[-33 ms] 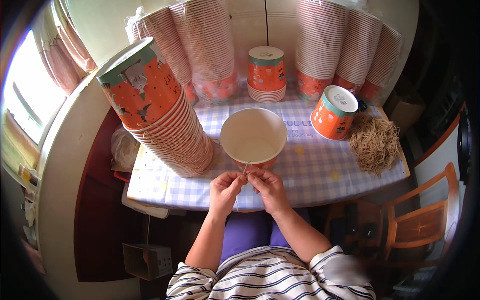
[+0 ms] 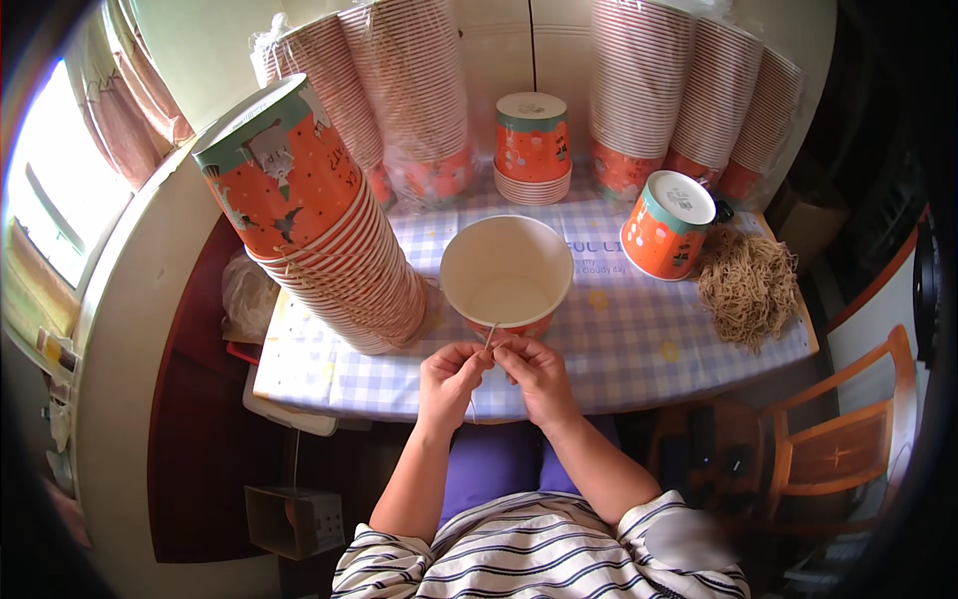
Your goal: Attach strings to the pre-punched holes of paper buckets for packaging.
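Tall tub stack: over on the left, orange-and-green tubs stand nested upside down, leaning in the view, neither hand near them.
Left hand: here is the left hand, thumb and forefinger closed in a pinch on the strand.
Pale strand: and this thin strand is where the action is! Picked out and held, that much is done; no finished knot or loop shows, so the handling looks unfinished. It sits right between the two sets of fingertips, one end poking up before the open tub's near rim, a thin tail hanging below the left hand.
Open tub: just beyond the fingers, the tub stands mouth up, nothing visible inside.
Right hand: the right hand meets the left, fingertips pinched together at the strand; the exact grip is hidden.
Tangled strands: far right, a tan heap lies beside an upturned tub, well apart from both hands.
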`<state>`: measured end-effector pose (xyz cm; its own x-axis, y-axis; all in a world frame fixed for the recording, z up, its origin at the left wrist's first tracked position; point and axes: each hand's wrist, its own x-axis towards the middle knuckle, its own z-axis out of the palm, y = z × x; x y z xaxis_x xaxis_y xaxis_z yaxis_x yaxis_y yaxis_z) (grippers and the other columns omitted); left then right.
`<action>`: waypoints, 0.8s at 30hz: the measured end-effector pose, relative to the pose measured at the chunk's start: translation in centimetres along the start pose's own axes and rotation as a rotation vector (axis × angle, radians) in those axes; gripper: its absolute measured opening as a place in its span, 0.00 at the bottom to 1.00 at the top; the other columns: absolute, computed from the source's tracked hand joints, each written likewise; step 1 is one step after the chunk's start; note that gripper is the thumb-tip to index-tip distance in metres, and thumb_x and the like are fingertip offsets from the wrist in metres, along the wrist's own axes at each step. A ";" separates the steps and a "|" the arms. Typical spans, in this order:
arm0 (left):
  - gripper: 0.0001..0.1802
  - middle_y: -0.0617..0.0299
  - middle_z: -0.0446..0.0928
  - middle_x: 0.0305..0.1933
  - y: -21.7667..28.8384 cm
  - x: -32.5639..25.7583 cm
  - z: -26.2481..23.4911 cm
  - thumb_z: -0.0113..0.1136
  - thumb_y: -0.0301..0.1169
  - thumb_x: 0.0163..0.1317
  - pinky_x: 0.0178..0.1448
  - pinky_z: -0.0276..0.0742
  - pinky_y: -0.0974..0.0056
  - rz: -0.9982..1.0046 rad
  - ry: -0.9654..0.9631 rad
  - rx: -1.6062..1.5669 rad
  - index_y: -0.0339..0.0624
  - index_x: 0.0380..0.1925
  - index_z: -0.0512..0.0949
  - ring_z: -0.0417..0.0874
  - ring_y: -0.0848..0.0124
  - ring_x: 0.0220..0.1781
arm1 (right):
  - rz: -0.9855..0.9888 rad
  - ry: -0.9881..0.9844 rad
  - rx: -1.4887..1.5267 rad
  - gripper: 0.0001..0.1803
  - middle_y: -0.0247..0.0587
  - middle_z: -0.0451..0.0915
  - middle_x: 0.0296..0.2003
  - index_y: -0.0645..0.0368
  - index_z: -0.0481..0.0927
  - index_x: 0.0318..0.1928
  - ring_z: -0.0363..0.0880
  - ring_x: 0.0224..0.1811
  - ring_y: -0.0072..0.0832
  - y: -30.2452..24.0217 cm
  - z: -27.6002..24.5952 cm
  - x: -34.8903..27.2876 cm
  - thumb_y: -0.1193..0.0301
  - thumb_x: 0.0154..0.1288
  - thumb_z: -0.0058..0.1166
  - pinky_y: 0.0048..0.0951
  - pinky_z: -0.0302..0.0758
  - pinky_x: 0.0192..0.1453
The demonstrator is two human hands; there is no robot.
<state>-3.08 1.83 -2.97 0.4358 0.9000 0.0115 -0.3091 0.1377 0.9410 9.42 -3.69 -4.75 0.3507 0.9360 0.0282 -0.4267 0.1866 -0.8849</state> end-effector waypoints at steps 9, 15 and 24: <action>0.09 0.62 0.78 0.28 -0.1 0.3 -0.8 0.57 0.29 0.63 0.26 0.59 0.77 -0.117 -0.060 -0.167 0.32 0.35 0.80 0.66 0.83 0.22 | -0.099 0.022 -0.064 0.05 0.28 0.81 0.31 0.63 0.81 0.38 0.74 0.32 0.12 0.2 0.2 0.2 0.73 0.65 0.57 0.16 0.72 0.39; 0.08 0.65 0.78 0.26 0.5 0.4 0.0 0.61 0.29 0.61 0.26 0.61 0.77 -0.114 -0.044 0.030 0.33 0.34 0.81 0.68 0.83 0.23 | -0.137 -0.004 -0.049 0.06 0.29 0.81 0.33 0.63 0.81 0.39 0.75 0.33 0.12 0.7 0.1 0.5 0.74 0.65 0.57 0.17 0.72 0.40; 0.08 0.65 0.77 0.25 0.4 0.5 -0.8 0.59 0.30 0.61 0.26 0.61 0.76 -0.167 -0.076 -0.065 0.34 0.31 0.80 0.69 0.83 0.24 | -0.035 -0.040 0.020 0.06 0.30 0.81 0.31 0.64 0.81 0.38 0.76 0.34 0.14 -0.5 0.7 0.2 0.73 0.66 0.56 0.19 0.73 0.42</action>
<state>-3.63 2.67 -2.86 0.5472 0.8290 -0.1154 -0.2797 0.3111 0.9083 9.18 -3.39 -3.96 0.3319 0.9401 0.0778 -0.4316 0.2246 -0.8736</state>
